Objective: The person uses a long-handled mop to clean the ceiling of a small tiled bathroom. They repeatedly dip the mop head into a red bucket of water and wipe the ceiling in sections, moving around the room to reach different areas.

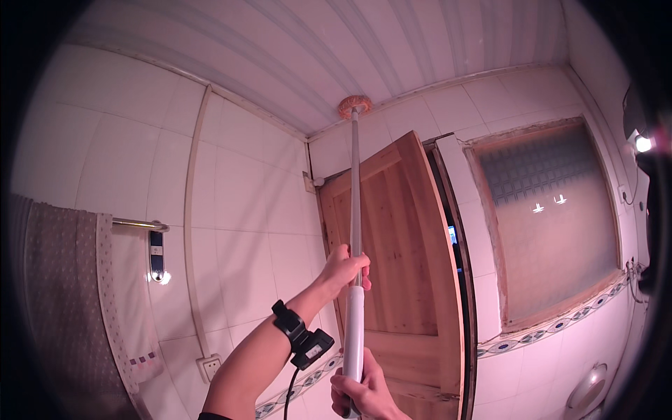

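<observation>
A long metal pole (355,184) with a white grip (355,325) rises in front of me towards the ceiling. At its top a round orange-pink mop head (355,106) is at the ceiling panels (315,58), near where they meet the tiled wall. My left hand (346,268) is closed around the metal shaft just above the grip. Lower down, my right hand (366,386) grasps the lower part of the white grip. A black strap with a small device (304,336) is on my left forearm, with a cable hanging from it.
A wooden door (394,252) stands behind the pole, beside a frosted window (551,226). On the left, towels (63,294) hang near a metal rail (139,224). A wall socket (211,367) sits below a vertical conduit (194,226). A lit lamp (643,143) is at far right.
</observation>
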A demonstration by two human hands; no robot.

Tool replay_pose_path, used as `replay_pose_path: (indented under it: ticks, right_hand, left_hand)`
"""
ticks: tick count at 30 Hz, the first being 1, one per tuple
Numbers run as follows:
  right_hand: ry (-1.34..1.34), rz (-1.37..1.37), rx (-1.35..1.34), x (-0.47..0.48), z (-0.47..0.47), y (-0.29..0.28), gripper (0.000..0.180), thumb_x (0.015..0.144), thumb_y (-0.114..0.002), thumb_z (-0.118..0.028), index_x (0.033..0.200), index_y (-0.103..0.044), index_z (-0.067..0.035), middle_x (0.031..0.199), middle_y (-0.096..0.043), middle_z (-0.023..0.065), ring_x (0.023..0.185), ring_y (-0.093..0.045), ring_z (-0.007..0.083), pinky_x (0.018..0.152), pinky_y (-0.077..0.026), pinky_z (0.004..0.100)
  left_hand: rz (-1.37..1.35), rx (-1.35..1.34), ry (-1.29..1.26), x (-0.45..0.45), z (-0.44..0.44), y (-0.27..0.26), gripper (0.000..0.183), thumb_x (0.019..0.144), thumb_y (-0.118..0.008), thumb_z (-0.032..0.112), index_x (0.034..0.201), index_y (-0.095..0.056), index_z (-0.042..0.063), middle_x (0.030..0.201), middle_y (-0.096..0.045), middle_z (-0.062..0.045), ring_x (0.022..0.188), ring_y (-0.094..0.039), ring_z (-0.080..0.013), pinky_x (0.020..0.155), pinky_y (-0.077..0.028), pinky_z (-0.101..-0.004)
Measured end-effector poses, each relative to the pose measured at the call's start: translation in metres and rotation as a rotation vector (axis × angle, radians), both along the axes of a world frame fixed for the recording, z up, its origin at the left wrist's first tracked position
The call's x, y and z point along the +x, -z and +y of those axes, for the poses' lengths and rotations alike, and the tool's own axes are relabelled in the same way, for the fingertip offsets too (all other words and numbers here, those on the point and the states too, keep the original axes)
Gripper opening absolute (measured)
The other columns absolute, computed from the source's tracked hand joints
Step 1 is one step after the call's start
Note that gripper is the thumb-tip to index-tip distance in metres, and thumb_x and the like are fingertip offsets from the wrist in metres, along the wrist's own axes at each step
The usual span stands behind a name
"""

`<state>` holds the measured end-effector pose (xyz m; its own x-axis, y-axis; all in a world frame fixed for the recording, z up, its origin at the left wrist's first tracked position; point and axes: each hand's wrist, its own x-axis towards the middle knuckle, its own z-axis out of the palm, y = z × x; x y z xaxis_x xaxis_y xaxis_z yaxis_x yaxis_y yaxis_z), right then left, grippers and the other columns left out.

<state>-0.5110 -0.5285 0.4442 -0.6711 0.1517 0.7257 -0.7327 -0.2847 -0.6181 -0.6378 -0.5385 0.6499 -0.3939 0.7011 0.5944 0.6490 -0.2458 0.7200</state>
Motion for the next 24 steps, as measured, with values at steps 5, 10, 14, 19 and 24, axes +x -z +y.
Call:
replay_pose_path:
  ticks: [5, 10, 14, 19, 24]
  right_hand:
    - [0.003, -0.026, 0.075, 0.002, -0.007, 0.009, 0.047, 0.083, -0.053, 0.001, 0.123, -0.029, -0.007, 0.057, -0.042, 0.0021, 0.040, -0.043, 0.0121, 0.035, -0.040, 0.0290]
    - [0.054, -0.067, 0.241, 0.028, -0.042, 0.032, 0.055, 0.084, -0.056, -0.005, 0.129, -0.025, -0.002, 0.057, -0.049, 0.0023, 0.041, -0.050, 0.0136, 0.038, -0.045, 0.0287]
    - [0.134, 0.036, 0.415, 0.037, -0.077, 0.060, 0.063, 0.082, -0.059, -0.009, 0.132, -0.023, 0.003, 0.058, -0.056, 0.0080, 0.044, -0.058, 0.0192, 0.041, -0.048, 0.0314]
    - [-0.029, 0.025, 0.506, 0.062, -0.097, 0.074, 0.064, 0.081, -0.062, -0.009, 0.133, -0.026, 0.002, 0.058, -0.056, 0.0086, 0.045, -0.059, 0.0210, 0.043, -0.048, 0.0334]
    - [-0.179, -0.058, 0.355, 0.101, -0.072, 0.061, 0.062, 0.082, -0.062, -0.006, 0.135, -0.030, 0.000, 0.061, -0.055, 0.0049, 0.042, -0.054, 0.0149, 0.039, -0.045, 0.0289]
  left_hand:
    - [-0.064, 0.007, -0.087, -0.005, -0.009, 0.003, 0.022, 0.087, -0.063, 0.019, 0.087, -0.049, 0.001, 0.069, -0.057, -0.009, 0.050, -0.059, -0.0203, 0.051, -0.054, -0.0361]
    - [0.033, -0.025, -0.225, 0.017, -0.069, 0.022, 0.026, 0.089, -0.063, 0.024, 0.087, -0.049, 0.003, 0.063, -0.056, -0.007, 0.048, -0.059, -0.0178, 0.042, -0.047, -0.0297]
    - [-0.008, 0.067, -0.265, 0.044, -0.135, 0.055, 0.016, 0.087, -0.062, 0.013, 0.086, -0.048, 0.005, 0.063, -0.057, -0.007, 0.046, -0.059, -0.0186, 0.042, -0.049, -0.0304]
    - [-0.010, 0.181, -0.371, 0.091, -0.196, 0.071, 0.013, 0.086, -0.059, 0.007, 0.085, -0.046, 0.003, 0.061, -0.055, -0.009, 0.046, -0.058, -0.0203, 0.043, -0.050, -0.0337]
    - [-0.015, 0.184, -0.357, 0.114, -0.180, 0.058, 0.015, 0.084, -0.057, 0.004, 0.089, -0.042, 0.003, 0.060, -0.053, -0.009, 0.044, -0.057, -0.0216, 0.042, -0.050, -0.0349]
